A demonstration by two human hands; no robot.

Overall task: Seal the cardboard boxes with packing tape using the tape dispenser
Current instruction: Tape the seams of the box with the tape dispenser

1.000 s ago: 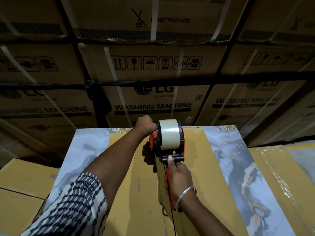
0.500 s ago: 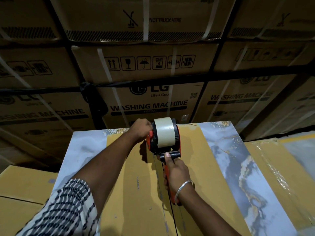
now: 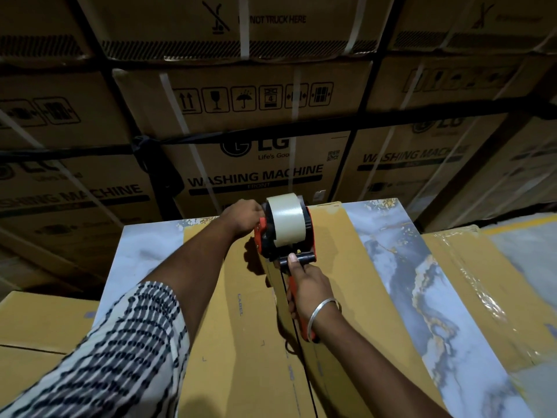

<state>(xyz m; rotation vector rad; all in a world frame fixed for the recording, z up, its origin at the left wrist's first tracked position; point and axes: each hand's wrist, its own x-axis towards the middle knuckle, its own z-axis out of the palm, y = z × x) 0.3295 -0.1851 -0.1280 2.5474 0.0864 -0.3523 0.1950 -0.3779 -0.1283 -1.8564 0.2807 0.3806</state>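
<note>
A red tape dispenser [image 3: 284, 236] loaded with a clear packing tape roll [image 3: 284, 223] is set near the far end of a cardboard box [image 3: 247, 327], over its centre seam [image 3: 291, 312]. Its handle is gripped by the right hand [image 3: 307, 289], fingers clamped round it and thumb laid forward on the black roller. The dispenser's left side is held by the left hand [image 3: 242, 217], fingers curled against it. Stacked washing machine cartons [image 3: 256, 164] are seen behind, and a further wrapped box [image 3: 482, 282] just to the right.
</note>
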